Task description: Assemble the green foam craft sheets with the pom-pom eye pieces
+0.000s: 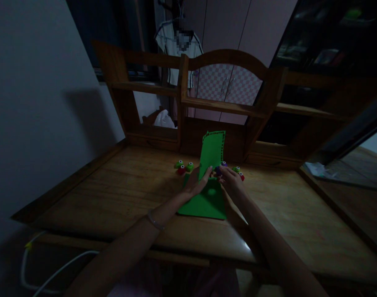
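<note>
My left hand (pixel 197 182) is closed on an upright green sheet (pixel 211 150), thumb on its near face. Rows of small dark marks run along the sheet's top and right edges. Pinched in my right hand (pixel 230 177) is a small dark purple piece (pixel 218 170), close to the sheet's lower right edge; whether the two touch I cannot tell. Beneath both hands a flat green board or sheet (pixel 203 205) lies on the wooden desk (pixel 129 194). Whether the two green parts are joined is hidden.
Small eye-topped pieces stand behind my hands: green (pixel 190 166) and red (pixel 181 169) ones left, a purple one (pixel 224 163), a green one (pixel 236 169) and a red one (pixel 242 176) right. A wooden shelf (pixel 219 105) rises at the back. White cables (pixel 61 270) hang lower left.
</note>
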`<state>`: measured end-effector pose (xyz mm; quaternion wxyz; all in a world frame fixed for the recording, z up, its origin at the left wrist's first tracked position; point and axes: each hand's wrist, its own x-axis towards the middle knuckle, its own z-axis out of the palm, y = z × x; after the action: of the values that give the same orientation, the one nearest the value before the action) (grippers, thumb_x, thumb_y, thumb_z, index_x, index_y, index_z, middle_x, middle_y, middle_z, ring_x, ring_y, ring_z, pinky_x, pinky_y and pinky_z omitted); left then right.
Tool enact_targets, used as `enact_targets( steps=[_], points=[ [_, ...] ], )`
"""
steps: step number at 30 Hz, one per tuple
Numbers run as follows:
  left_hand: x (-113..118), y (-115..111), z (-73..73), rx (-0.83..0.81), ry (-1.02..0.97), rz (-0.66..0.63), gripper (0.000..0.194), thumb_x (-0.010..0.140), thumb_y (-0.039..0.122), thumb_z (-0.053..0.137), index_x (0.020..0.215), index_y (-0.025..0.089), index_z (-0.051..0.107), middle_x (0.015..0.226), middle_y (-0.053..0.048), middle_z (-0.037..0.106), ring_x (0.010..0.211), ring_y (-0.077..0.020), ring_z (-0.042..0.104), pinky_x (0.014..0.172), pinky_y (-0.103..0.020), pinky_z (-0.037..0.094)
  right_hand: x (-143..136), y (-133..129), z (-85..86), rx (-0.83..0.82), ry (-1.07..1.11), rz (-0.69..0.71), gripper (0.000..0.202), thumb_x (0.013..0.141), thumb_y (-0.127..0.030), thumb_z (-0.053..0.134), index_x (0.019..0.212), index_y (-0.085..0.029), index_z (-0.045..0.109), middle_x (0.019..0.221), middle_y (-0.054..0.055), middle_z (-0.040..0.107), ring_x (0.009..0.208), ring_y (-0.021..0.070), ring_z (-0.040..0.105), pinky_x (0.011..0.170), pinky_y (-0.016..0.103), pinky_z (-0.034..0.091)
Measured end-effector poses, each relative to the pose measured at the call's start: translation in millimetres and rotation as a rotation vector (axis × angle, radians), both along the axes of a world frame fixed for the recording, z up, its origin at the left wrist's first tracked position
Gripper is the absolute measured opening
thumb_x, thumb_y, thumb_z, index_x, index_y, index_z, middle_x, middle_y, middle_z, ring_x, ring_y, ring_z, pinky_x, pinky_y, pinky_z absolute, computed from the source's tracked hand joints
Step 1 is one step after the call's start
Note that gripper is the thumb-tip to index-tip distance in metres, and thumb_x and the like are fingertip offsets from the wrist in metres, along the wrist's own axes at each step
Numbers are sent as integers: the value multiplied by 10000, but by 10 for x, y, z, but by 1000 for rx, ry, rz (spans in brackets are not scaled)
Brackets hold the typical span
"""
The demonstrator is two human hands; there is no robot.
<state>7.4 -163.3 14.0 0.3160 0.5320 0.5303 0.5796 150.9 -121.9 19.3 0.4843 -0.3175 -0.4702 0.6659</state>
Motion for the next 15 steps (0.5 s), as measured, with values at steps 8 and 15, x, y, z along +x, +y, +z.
enact_targets(
  steps=[8, 15],
  points=[
    [-27, 43, -73, -22, 87, -21, 433, 883, 547, 420, 755, 187, 623, 770, -39, 678, 771, -189, 631, 712, -282, 460, -9, -12, 5, 17, -17, -10, 212, 702, -376, 742, 813, -204, 687, 817, 12, 641, 622, 105, 531, 567, 236, 409],
    [-31, 42, -77, -17, 71, -38, 425, 880, 547, 433, 814, 186, 648, 812, -46, 689, 789, -193, 633, 736, -289, 460, -6, 14, -17, 20, -23, -9, 194, 702, -375, 741, 790, -209, 693, 796, 18, 635, 623, 106, 523, 556, 237, 403]
  ],
)
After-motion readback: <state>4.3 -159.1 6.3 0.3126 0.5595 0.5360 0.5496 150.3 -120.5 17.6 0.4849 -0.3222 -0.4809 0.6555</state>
